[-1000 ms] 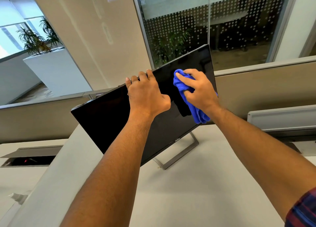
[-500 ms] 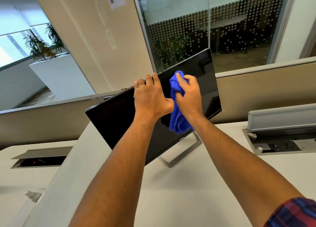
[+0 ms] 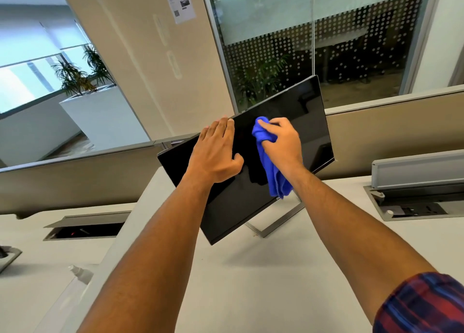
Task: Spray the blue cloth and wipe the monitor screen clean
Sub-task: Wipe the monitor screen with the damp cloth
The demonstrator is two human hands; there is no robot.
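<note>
A black monitor stands on a white desk on a grey frame stand; its screen is dark and glossy. My left hand lies on the monitor's top edge, fingers hooked over it, steadying it. My right hand presses a bunched blue cloth against the middle of the screen; the cloth's loose end hangs down to the lower bezel. A clear spray bottle with a white nozzle stands at the desk's lower left, apart from both hands.
The white desk ends at a beige partition behind the monitor. An open cable box with a raised grey lid sits at the right. A second cable box is open on the neighbouring desk at the left.
My right hand with the cloth slid left from the right part of the screen to its middle, close to my left hand. The left hand stays on the top edge, fingers flatter.
</note>
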